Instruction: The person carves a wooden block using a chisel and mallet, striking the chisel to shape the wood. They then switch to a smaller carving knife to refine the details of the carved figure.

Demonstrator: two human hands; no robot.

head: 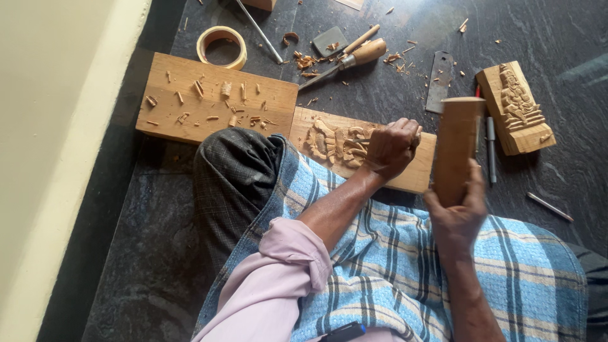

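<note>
i see the left hand (391, 147) clenched around a chisel whose handle barely shows past the knuckles; the blade itself is hidden under the fist, resting on the carved plank (364, 152) just above centre of the frame. the right hand (457, 218) grips a wooden mallet (457, 147), a thick smooth cylinder held upright to the right of the plank, a little apart from the fist.

what could go wrong, as i judge it: the mallet is close to the left knuckles, so a glancing blow could land on the fingers instead of the chisel end. the plank looks held only by the knee under the blue checked cloth (392, 253), so a hard strike could skid it across the polished stone floor (557, 38) and tear the relief. loose shavings on the floor could also slip underfoot.

the plank is pale wood, flat, with a rough half-cut pattern of raised curls. to its left lies a second plank (215, 98), plain and strewn with curled chips. at upper right sits a small finished carving (516, 107), a block with a figure in deep relief. spare chisels (354, 57) with rounded wooden handles lie at top centre, a roll of tape (221, 47) at upper left, a flat metal scraper (439, 81) beside the mallet. the floor is dark, veined and glossy.
</note>
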